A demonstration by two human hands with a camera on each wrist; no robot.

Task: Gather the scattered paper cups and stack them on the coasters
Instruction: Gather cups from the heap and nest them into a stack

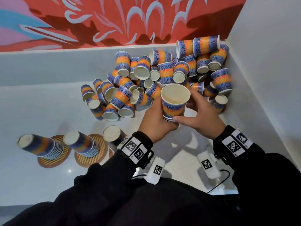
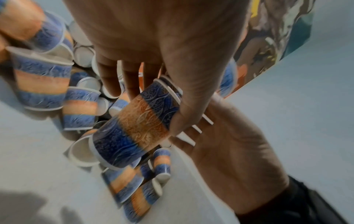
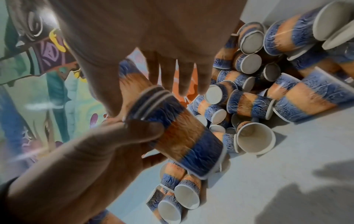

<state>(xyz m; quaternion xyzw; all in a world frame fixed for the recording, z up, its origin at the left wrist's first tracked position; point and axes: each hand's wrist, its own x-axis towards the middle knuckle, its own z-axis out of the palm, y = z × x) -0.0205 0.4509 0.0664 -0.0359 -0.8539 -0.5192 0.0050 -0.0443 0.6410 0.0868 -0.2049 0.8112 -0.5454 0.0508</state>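
Observation:
My left hand (image 1: 156,121) grips a small nested stack of blue-and-orange paper cups (image 1: 175,103), mouth up, with a top cup sitting partly inside it. My right hand (image 1: 202,115) lies beside the stack with straight fingers, its thumb at the stack's rims. The left wrist view shows my left thumb (image 2: 178,121) pressing the held cups (image 2: 138,124). A pile of loose cups (image 1: 146,79) fills the corner behind. Three upside-down cup stacks (image 1: 42,145) (image 1: 81,144) (image 1: 112,133) stand on striped round coasters (image 1: 48,162) (image 1: 83,160) at the lower left.
A white side wall (image 1: 260,62) closes the right, and a red painted wall (image 1: 114,22) closes the back. The pile leans into that corner. Bare white surface (image 1: 40,103) lies left of the pile. A black cable (image 1: 218,186) runs near my right wrist.

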